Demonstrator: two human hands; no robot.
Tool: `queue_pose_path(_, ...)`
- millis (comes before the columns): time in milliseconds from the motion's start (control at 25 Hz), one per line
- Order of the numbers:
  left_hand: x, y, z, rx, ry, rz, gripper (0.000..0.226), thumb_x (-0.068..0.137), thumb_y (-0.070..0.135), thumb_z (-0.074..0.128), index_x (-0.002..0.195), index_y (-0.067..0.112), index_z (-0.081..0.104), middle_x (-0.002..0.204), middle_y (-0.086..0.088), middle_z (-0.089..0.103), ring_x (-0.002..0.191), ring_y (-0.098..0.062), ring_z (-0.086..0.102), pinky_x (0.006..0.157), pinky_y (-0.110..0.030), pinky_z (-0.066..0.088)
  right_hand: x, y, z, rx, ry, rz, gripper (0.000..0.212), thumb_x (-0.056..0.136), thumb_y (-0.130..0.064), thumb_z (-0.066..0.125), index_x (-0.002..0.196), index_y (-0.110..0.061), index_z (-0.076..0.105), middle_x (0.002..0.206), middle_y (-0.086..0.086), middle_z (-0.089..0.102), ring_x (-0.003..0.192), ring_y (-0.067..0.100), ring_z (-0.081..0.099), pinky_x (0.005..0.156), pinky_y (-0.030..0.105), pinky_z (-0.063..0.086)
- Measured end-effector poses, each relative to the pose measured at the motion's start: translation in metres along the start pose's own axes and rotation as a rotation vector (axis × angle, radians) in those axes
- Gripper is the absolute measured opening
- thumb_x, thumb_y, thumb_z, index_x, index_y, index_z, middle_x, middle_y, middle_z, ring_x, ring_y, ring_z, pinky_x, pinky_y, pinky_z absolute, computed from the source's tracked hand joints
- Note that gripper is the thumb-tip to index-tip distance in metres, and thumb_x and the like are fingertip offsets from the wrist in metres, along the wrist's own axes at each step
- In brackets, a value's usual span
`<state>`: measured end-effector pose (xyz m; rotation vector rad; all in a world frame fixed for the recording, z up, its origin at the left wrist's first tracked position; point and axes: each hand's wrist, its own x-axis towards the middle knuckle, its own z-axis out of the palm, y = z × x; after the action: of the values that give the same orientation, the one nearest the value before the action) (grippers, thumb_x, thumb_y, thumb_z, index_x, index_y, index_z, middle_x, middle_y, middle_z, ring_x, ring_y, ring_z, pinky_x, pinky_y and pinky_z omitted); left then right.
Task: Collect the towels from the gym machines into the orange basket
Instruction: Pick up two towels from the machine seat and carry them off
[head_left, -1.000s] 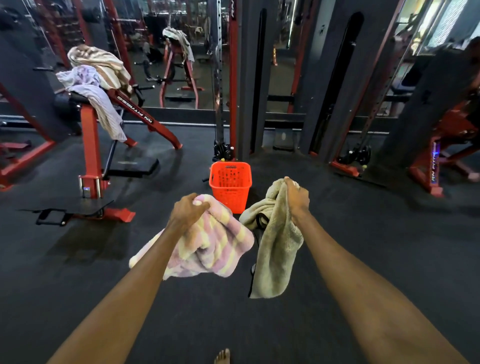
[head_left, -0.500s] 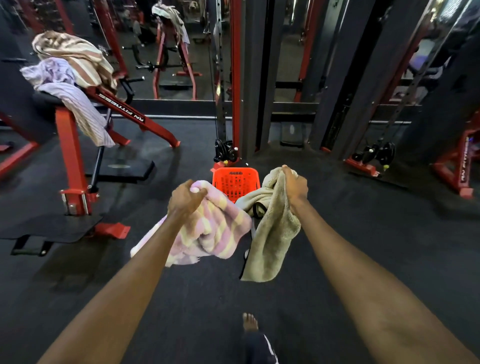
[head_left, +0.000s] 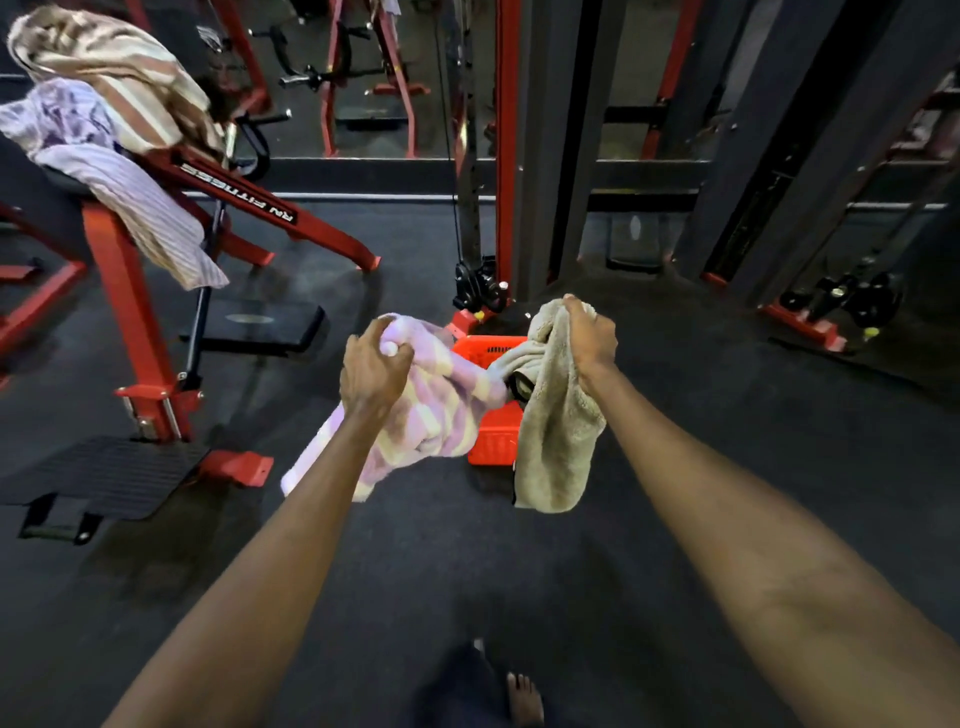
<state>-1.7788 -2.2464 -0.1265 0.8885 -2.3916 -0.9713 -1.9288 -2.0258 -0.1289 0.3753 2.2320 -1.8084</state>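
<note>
- Left hand (head_left: 371, 371) fisted on pink-and-cream striped fleece towel (head_left: 426, 410); right hand (head_left: 592, 345) pinching beige plush towel (head_left: 558, 431).
- Step: delivery. Next: release both over orange perforated plastic basket (head_left: 493, 439).

Both hands (head_left: 374, 364) grip towels (head_left: 436, 410) seemingly above the orange basket (head_left: 493, 436).

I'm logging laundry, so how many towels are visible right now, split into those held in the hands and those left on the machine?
Held in the hands: 2, a pink-and-cream striped towel in the left hand and a beige towel in the right hand.
On the red machine: 2, a brown striped towel and a pale lilac towel.
Total: 4
</note>
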Motion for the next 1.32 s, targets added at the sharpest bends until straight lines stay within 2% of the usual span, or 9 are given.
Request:
queue_pose_path(160,0.094,-0.018,0.037,-0.014,-0.023,-0.028,0.042,0.08,0.037,0.051,0.12,0.038,0.062,0.107,-0.001,0.069,0.104,-0.027,0.062,0.08,-0.04,0.053,0.082,-0.025,0.063,-0.035,-0.005,-0.006,0.06,0.081,-0.062,0.06,0.117,-0.015,0.069,0.109,0.003,0.068,0.106,0.024,0.064,0.098,0.037,0.05)
queue_pose_path(360,0.205,-0.043,0.094,-0.026,-0.05,-0.069,0.04,0.08,0.035,0.051,0.119,0.035,0.062,0.104,-0.005,0.068,0.099,-0.027,0.062,0.076,-0.034,0.049,0.184,-0.041,0.133,-0.078,0.032,0.018,0.048,0.082,-0.063,0.059,0.104,-0.022,0.071,0.102,0.0,0.07,0.104,0.023,0.066,0.096,0.036,0.051)
queue_pose_path(560,0.281,-0.062,0.148,-0.026,-0.138,-0.122,0.032,0.082,0.031,0.054,0.112,0.034,0.063,0.099,-0.004,0.069,0.098,-0.029,0.063,0.076,-0.037,0.052,0.264,-0.021,0.182,-0.172,0.011,0.045,0.049,0.09,-0.062,0.053,0.116,-0.025,0.071,0.118,0.003,0.072,0.113,0.023,0.064,0.092,0.029,0.046)
queue_pose_path(720,0.31,-0.067,0.187,0.007,-0.179,-0.112,0.035,0.08,0.03,0.054,0.113,0.033,0.064,0.097,-0.005,0.069,0.094,-0.029,0.063,0.072,-0.035,0.051,0.311,0.02,0.197,-0.364,-0.106,0.051,0.048,0.099,-0.053,0.043,0.123,-0.019,0.067,0.128,0.008,0.067,0.121,0.027,0.061,0.096,0.032,0.044)
queue_pose_path(800,0.321,-0.071,0.21,0.034,-0.213,-0.124,0.037,0.079,0.032,0.053,0.114,0.035,0.063,0.096,-0.004,0.069,0.094,-0.029,0.064,0.072,-0.037,0.053,0.334,0.047,0.201,-0.476,-0.194,0.09,0.045,0.103,-0.043,0.043,0.128,-0.011,0.063,0.131,0.011,0.064,0.122,0.029,0.059,0.091,0.029,0.043)
queue_pose_path(920,0.33,-0.075,0.243,0.054,-0.242,-0.125,0.036,0.08,0.029,0.053,0.114,0.037,0.063,0.093,-0.002,0.069,0.093,-0.027,0.063,0.073,-0.038,0.055,0.366,0.094,0.21,-0.6,-0.364,0.185,0.033,0.099,-0.027,0.049,0.126,-0.011,0.062,0.129,0.011,0.066,0.119,0.029,0.061,0.081,0.024,0.039)
queue_pose_path(1040,0.332,-0.07,0.271,0.083,-0.261,-0.107,0.035,0.08,0.028,0.052,0.112,0.033,0.065,0.094,-0.002,0.07,0.092,-0.027,0.063,0.073,-0.035,0.052,0.39,0.117,0.212,-0.601,-0.377,0.219,0.026,0.095,-0.015,0.05,0.116,-0.012,0.065,0.118,0.01,0.07,0.108,0.028,0.065,0.08,0.027,0.044)
queue_pose_path(1160,0.334,-0.062,0.306,0.076,-0.303,-0.095,0.031,0.082,0.026,0.052,0.109,0.031,0.065,0.096,0.002,0.071,0.091,-0.027,0.063,0.076,-0.038,0.054,0.414,0.122,0.207,-0.552,-0.414,0.249,0.026,0.094,-0.012,0.051,0.109,-0.008,0.071,0.113,0.004,0.072,0.105,0.023,0.065,0.09,0.028,0.049)
queue_pose_path(1320,0.342,-0.059,0.378,0.032,-0.27,-0.061,0.026,0.089,0.016,0.058,0.112,0.021,0.068,0.102,-0.002,0.072,0.085,-0.016,0.054,0.073,-0.026,0.038,0.459,0.143,0.208,-0.498,-0.265,0.259,0.03,0.097,-0.017,0.048,0.111,-0.006,0.072,0.12,0.015,0.07,0.111,0.03,0.063,0.082,0.029,0.044)
